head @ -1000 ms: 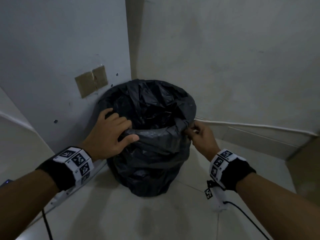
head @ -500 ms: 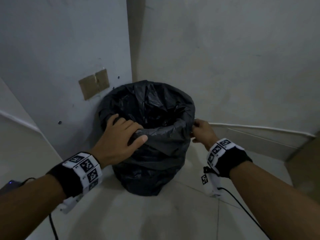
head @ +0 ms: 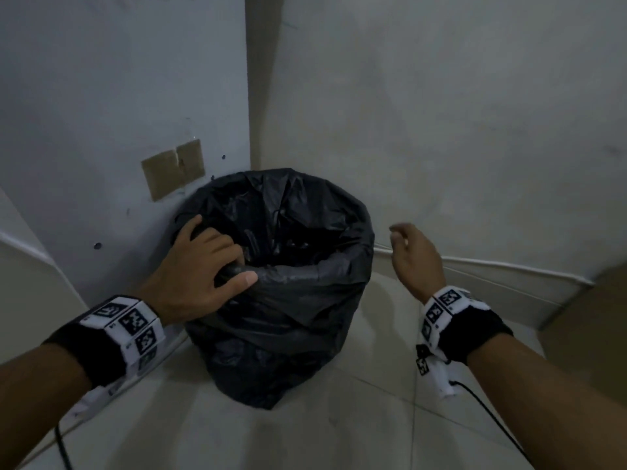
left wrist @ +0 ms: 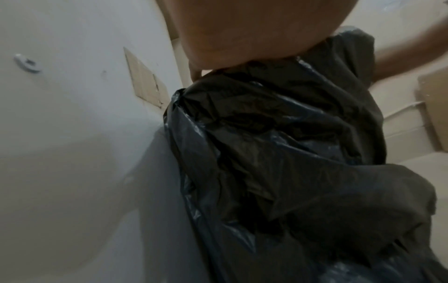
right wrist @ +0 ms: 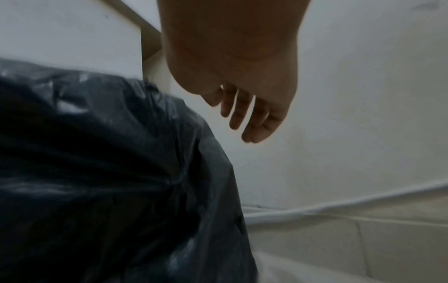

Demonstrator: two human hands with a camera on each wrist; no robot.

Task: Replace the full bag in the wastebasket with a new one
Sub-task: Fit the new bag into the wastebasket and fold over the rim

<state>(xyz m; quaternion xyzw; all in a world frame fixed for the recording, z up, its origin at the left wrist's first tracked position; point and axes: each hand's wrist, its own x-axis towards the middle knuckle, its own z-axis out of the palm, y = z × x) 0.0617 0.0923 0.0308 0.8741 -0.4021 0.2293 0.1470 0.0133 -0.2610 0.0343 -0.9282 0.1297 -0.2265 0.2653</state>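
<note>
A round wastebasket stands on the floor in a wall corner, wrapped in a black plastic bag that is folded over its rim and hangs down its outside; the basket's own wall is hidden by it. My left hand grips the near left rim, fingers curled inside the opening and thumb lying along the front edge. The left wrist view shows the crumpled bag under my left hand. My right hand hovers to the right of the rim, apart from the bag, fingers loose and holding nothing. From the right wrist, the fingers hang free beside the bag.
Two pale walls meet just behind the basket. A brown cardboard patch is taped on the left wall. A white cable runs along the right wall's base. Brown cardboard stands at the far right. Tiled floor lies in front.
My right hand has let go of the bag's right rim and pulled away to the right. My left hand has shifted so its fingers hook inside the rim.
</note>
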